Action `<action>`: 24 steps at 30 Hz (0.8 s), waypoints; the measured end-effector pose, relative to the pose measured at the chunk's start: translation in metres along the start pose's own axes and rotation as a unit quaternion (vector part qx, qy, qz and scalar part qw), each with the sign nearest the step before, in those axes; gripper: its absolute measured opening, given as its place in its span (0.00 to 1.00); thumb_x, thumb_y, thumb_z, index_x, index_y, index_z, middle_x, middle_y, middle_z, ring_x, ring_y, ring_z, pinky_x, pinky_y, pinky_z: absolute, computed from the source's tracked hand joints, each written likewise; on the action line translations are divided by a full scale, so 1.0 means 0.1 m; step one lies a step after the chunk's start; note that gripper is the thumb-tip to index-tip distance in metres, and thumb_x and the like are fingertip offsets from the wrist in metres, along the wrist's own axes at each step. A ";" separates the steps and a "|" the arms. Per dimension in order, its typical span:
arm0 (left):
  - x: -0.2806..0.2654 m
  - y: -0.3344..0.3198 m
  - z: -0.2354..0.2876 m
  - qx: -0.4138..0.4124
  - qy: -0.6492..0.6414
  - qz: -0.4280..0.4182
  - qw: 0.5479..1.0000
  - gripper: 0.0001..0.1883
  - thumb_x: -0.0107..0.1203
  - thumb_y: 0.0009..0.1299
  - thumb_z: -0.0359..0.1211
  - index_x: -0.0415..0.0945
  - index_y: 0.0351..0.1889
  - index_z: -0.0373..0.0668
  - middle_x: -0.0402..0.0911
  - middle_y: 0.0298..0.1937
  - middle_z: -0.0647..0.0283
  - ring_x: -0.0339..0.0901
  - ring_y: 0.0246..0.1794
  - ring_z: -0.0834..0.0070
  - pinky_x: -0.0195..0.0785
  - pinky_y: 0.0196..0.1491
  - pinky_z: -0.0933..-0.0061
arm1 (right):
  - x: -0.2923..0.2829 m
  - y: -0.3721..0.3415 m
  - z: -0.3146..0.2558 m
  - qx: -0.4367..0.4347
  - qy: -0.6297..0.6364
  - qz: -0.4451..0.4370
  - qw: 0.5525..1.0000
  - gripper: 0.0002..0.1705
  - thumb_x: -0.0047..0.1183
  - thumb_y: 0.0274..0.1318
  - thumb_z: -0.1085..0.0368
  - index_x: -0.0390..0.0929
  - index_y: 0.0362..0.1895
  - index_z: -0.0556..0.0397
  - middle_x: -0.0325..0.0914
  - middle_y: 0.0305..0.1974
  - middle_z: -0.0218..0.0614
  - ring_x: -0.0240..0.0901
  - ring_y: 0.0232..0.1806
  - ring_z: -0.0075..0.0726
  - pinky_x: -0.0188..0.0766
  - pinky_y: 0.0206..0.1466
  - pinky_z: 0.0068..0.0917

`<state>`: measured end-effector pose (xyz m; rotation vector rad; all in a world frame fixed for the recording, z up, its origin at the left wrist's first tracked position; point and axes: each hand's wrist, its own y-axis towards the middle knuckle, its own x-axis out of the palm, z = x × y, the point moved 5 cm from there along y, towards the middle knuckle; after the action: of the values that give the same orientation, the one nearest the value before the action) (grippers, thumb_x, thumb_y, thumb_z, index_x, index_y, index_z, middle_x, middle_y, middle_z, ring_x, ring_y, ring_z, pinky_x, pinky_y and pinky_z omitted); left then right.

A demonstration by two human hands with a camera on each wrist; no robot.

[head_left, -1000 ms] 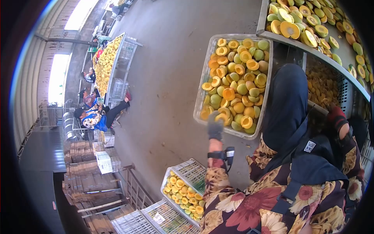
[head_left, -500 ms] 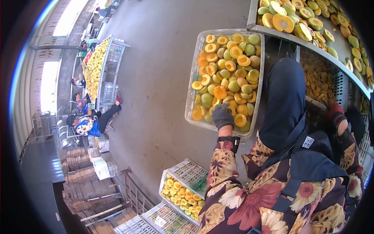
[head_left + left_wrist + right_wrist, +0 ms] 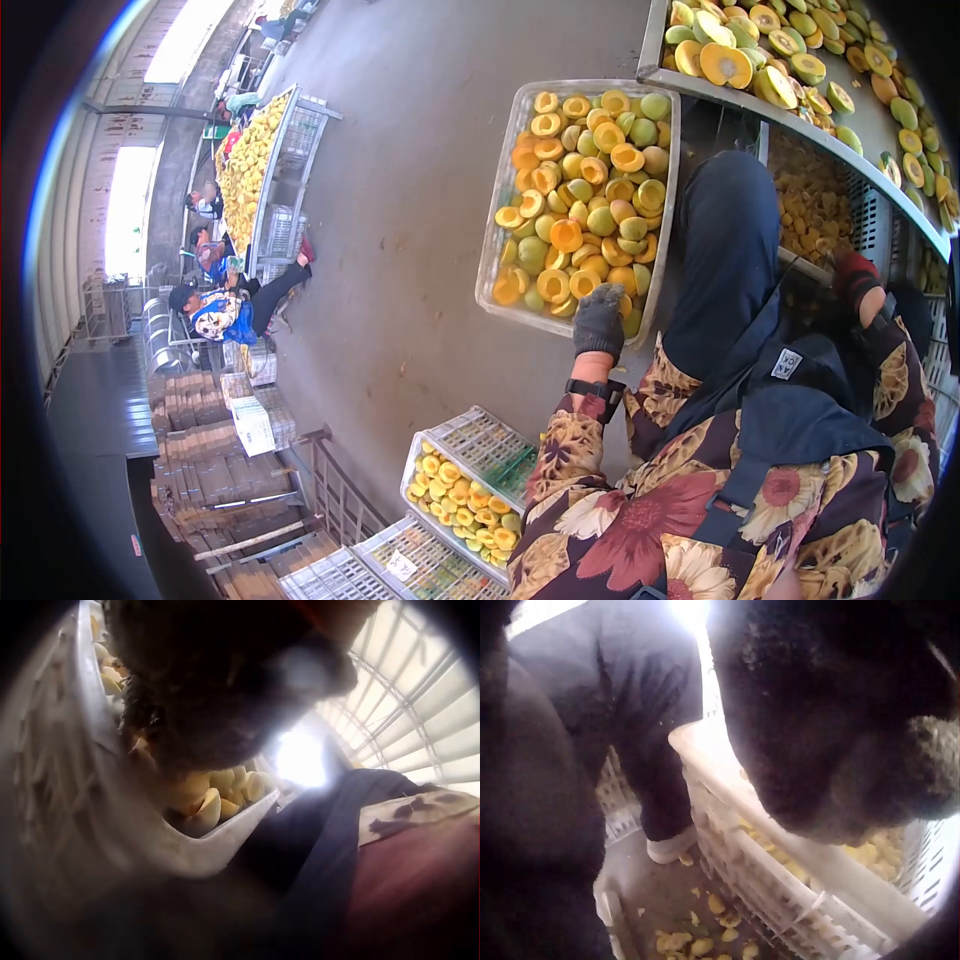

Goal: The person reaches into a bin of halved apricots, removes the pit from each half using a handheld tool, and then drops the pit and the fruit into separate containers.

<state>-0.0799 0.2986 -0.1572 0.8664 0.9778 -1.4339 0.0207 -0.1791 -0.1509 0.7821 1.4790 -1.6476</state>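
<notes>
My left hand (image 3: 598, 322), in a dark grey glove, is over the near edge of a pale plastic crate (image 3: 512, 110). Heaped in that crate are halved fruits (image 3: 566, 236) with orange flesh and green-yellow skin, many showing a pit hollow. In the left wrist view the glove (image 3: 202, 690) hangs close over the fruit, its fingertips hidden. My right hand (image 3: 857, 280), in a red and dark glove, is at the near side of a lower crate of small yellow pieces (image 3: 805, 210). The right wrist view shows this glove (image 3: 832, 735) overlapping the crate's rim (image 3: 720, 769); whether it holds anything I cannot tell.
A metal-edged table (image 3: 800, 120) piled with cut fruit stands at upper right. Below left is another crate of halves (image 3: 460, 500), beside slatted crates (image 3: 400, 565). Several people sit along a far fruit-laden table (image 3: 275, 190). Scraps (image 3: 701, 945) litter the floor by my feet.
My left hand has drawn back from the fruit toward the crate's near right corner, uncovering orange halves. The right hand stays by the lower crate, with a slight shift. The head view has shifted a little.
</notes>
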 end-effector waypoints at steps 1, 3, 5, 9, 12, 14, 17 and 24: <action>-0.03 0.01 0.01 -0.007 -0.003 -0.020 1.000 0.23 0.53 0.57 0.27 0.72 0.53 0.50 0.72 0.56 0.54 0.68 0.54 0.53 0.62 0.58 0.58 | -0.06 -0.05 -0.03 0.019 0.051 0.040 0.998 0.11 0.47 0.50 0.62 0.79 0.33 0.52 0.79 0.37 0.49 0.76 0.42 0.56 0.74 0.42 0.43; 0.04 0.02 -0.05 0.005 0.018 -0.051 0.999 0.23 0.51 0.58 0.26 0.71 0.53 0.48 0.71 0.57 0.50 0.67 0.55 0.50 0.62 0.58 0.57 | -0.21 -0.11 0.01 0.071 0.149 0.137 0.977 0.11 0.46 0.51 0.62 0.79 0.34 0.51 0.79 0.37 0.50 0.76 0.41 0.56 0.74 0.42 0.43; 0.06 0.03 -0.06 0.009 0.023 -0.071 0.997 0.23 0.50 0.58 0.27 0.71 0.55 0.46 0.70 0.57 0.48 0.66 0.57 0.48 0.61 0.60 0.56 | -0.29 -0.18 0.09 0.117 0.130 0.119 0.977 0.13 0.46 0.51 0.60 0.81 0.34 0.51 0.79 0.36 0.49 0.77 0.40 0.56 0.75 0.40 0.45; -0.48 0.31 0.37 0.087 -0.060 0.067 0.992 0.17 0.58 0.57 0.29 0.76 0.46 0.41 0.75 0.51 0.51 0.70 0.54 0.55 0.64 0.57 0.60 | 0.39 0.10 0.11 0.026 -0.055 0.030 0.998 0.10 0.49 0.48 0.60 0.82 0.30 0.45 0.81 0.32 0.40 0.79 0.38 0.46 0.75 0.36 0.41; -1.17 0.56 1.04 0.149 -0.088 0.184 0.968 0.13 0.56 0.62 0.32 0.77 0.44 0.40 0.77 0.47 0.54 0.73 0.50 0.56 0.65 0.56 0.61 | -0.26 -0.16 0.03 0.037 0.112 0.083 0.990 0.12 0.50 0.48 0.61 0.78 0.37 0.48 0.81 0.33 0.44 0.79 0.36 0.51 0.74 0.35 0.43; -1.45 0.72 1.56 0.215 -0.093 0.212 0.949 0.12 0.55 0.64 0.33 0.77 0.44 0.40 0.78 0.45 0.54 0.74 0.48 0.55 0.67 0.54 0.61 | -0.79 -0.49 -0.05 0.045 0.206 0.133 0.969 0.13 0.50 0.48 0.61 0.75 0.39 0.50 0.80 0.32 0.46 0.78 0.35 0.54 0.73 0.34 0.44; -1.65 0.92 2.56 0.357 -0.119 0.170 0.911 0.13 0.55 0.65 0.34 0.77 0.45 0.40 0.78 0.45 0.54 0.73 0.49 0.56 0.67 0.53 0.61 | -1.18 -0.85 -0.07 0.021 0.283 0.177 0.943 0.11 0.50 0.47 0.61 0.71 0.36 0.51 0.78 0.27 0.49 0.76 0.31 0.57 0.71 0.32 0.47; -0.69 1.20 3.95 0.466 -0.093 -0.035 0.879 0.15 0.52 0.66 0.37 0.74 0.49 0.44 0.75 0.46 0.53 0.72 0.50 0.55 0.67 0.51 0.59 | -1.29 -1.33 0.14 -0.006 0.371 0.253 0.893 0.11 0.50 0.46 0.63 0.69 0.35 0.49 0.77 0.25 0.46 0.75 0.29 0.57 0.70 0.31 0.48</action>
<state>0.0544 -0.0412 0.0466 1.3418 0.1094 -2.0371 -0.0264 -0.1707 0.0284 1.7544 1.5660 -0.9660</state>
